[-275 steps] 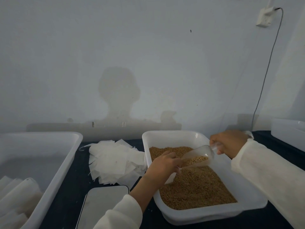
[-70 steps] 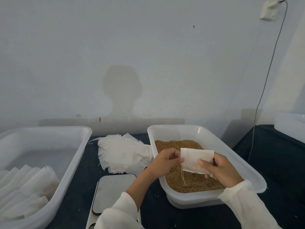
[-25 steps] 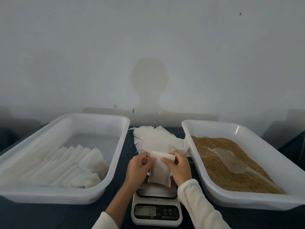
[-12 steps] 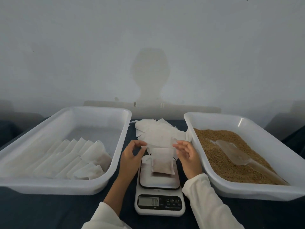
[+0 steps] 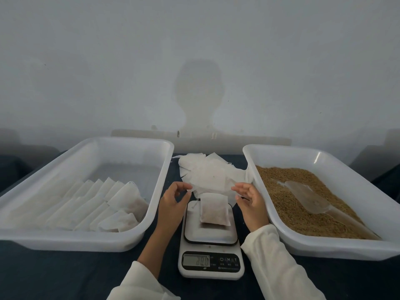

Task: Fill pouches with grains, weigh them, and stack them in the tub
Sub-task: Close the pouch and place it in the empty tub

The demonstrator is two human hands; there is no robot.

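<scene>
One filled white paper pouch (image 5: 214,209) lies flat on the single white digital scale (image 5: 210,245). The left hand (image 5: 173,200) and right hand (image 5: 251,202) hover beside it, fingers relaxed, grasping nothing. Two white plastic tubs: the left tub (image 5: 155,204) holds rows of filled pouches (image 5: 97,204), too overlapped to count; the right tub (image 5: 281,232) holds brown grain (image 5: 287,204) and one clear scoop (image 5: 307,198).

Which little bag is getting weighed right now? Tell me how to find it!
Look between the two big white tubs for the small kitchen scale in the middle. One filled pouch lies flat on its platform, with the left hand and right hand open on either side, not touching it. It lies alone; the empty pouches are piled behind, and the other filled pouches sit in the left tub.
</scene>
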